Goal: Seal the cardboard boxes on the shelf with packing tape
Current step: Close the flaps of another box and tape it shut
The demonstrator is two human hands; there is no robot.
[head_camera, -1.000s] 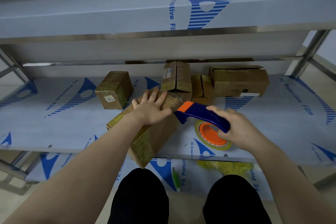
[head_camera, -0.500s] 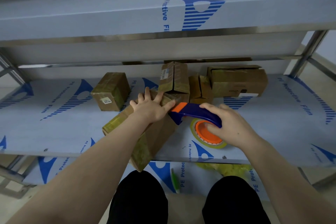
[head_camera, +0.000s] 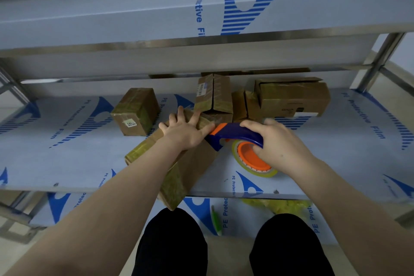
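Film-covered shelf (head_camera: 67,141): L hand (head_camera: 187,132), fingers flat, steadies box (head_camera: 179,163) w/ R hand (head_camera: 282,148) gripping tape dispenser (head_camera: 237,138) at its far end.

Matt cardboard box (head_camera: 192,163) — film-covered shelf (head_camera: 67,152)

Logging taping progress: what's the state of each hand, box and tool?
left hand: open, pressed flat on the long box
right hand: gripping the tape dispenser
tape dispenser: nose at the long box's far end
long box: overhangs the shelf edge
small left box: taped shut
right box: top flap ajar
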